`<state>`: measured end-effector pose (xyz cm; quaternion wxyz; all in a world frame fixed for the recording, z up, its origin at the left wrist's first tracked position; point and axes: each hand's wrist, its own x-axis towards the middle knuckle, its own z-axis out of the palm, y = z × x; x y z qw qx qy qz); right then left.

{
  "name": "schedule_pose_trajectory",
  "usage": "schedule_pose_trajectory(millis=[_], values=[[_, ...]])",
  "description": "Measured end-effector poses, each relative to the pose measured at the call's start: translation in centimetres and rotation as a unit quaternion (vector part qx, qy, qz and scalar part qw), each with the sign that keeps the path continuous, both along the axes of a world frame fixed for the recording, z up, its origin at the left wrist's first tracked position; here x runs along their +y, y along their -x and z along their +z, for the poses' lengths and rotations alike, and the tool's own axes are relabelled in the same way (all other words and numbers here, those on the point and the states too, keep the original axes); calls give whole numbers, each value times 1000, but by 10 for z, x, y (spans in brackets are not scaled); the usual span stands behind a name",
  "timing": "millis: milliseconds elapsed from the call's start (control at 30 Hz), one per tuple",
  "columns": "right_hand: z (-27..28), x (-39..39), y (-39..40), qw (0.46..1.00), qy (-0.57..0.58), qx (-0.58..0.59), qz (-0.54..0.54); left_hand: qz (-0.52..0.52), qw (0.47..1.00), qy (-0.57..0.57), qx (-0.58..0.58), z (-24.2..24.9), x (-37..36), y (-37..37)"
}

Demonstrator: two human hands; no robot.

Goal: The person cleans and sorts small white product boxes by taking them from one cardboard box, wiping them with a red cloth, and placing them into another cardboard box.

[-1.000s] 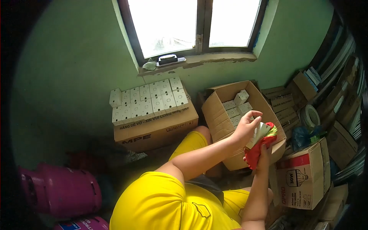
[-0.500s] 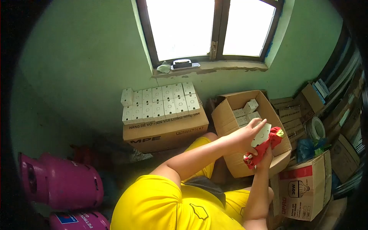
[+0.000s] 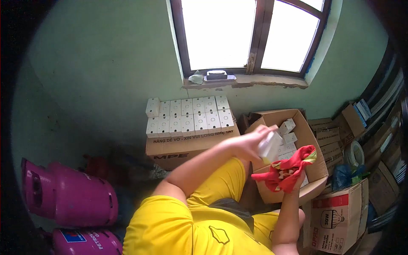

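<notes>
My left hand (image 3: 250, 142) grips a white electrical junction box (image 3: 270, 147), blurred by motion, above the near-left side of an open carton (image 3: 312, 180). A red cloth (image 3: 293, 165) with some yellow-green lies draped over my right hand (image 3: 299, 182), which is closed on it just right of the box; most of those fingers are hidden. Inside the carton sit several similar white boxes (image 3: 290, 138). More of them stand in two neat rows (image 3: 187, 117) on a closed cardboard box (image 3: 187, 146) to the left.
Pink gas cylinders (image 3: 85, 195) lie at the lower left. A bulb carton (image 3: 335, 216) stands at the lower right, near a roll of tape (image 3: 354, 153) and a blue plastic bag (image 3: 341, 176). Behind is a window (image 3: 250, 38) with small items on its sill (image 3: 272, 80).
My left hand has drawn the white box left, away from the red cloth that was against it. The cloth now hangs looser over my right hand. The whole view has shifted slightly.
</notes>
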<state>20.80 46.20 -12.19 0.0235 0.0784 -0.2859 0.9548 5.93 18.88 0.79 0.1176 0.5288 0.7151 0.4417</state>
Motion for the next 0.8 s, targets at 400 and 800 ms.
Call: schedule_pose_trajectory(millis=[400, 800], values=[[3, 59, -5, 960, 88, -93, -251, 446, 755, 426, 222, 6, -256, 131], [2, 54, -2, 957, 73, -113, -255, 454, 703, 528, 146, -3, -318, 158]])
